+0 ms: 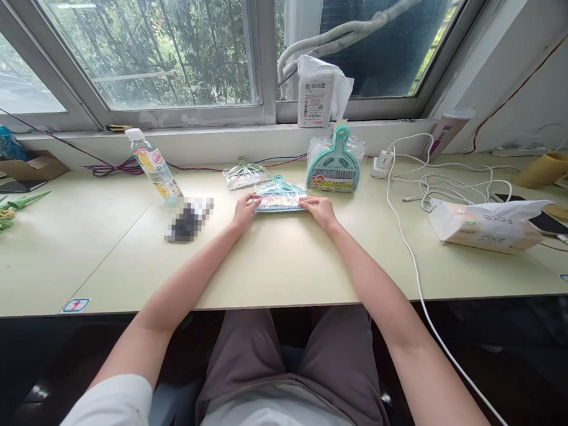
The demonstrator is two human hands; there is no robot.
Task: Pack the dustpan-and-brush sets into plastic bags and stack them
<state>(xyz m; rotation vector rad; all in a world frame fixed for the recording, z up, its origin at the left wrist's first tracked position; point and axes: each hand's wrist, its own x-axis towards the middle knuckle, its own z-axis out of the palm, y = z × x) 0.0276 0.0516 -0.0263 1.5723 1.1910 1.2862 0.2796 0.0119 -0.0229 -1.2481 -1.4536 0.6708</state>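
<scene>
A plastic-wrapped small dustpan-and-brush set (281,199), light blue with a printed label, lies or is held just at the desk surface in front of me. My left hand (247,210) is closed on its left end, thumb and fingers pinching the edge. Its right end is pinched by my right hand (319,209). Just behind it rests a green wrapped dustpan-and-brush set (246,174), flat on the desk. A taller stack of teal wrapped dustpan sets (335,165) leans upright against the wall, to the right.
Left of my hands stand a tilted-looking drink bottle (156,166) and a blurred dark item (187,222). A tissue pack (486,226), tangled white cables (453,181) and a charger (382,163) occupy the right. A white box (314,101) sits on the sill.
</scene>
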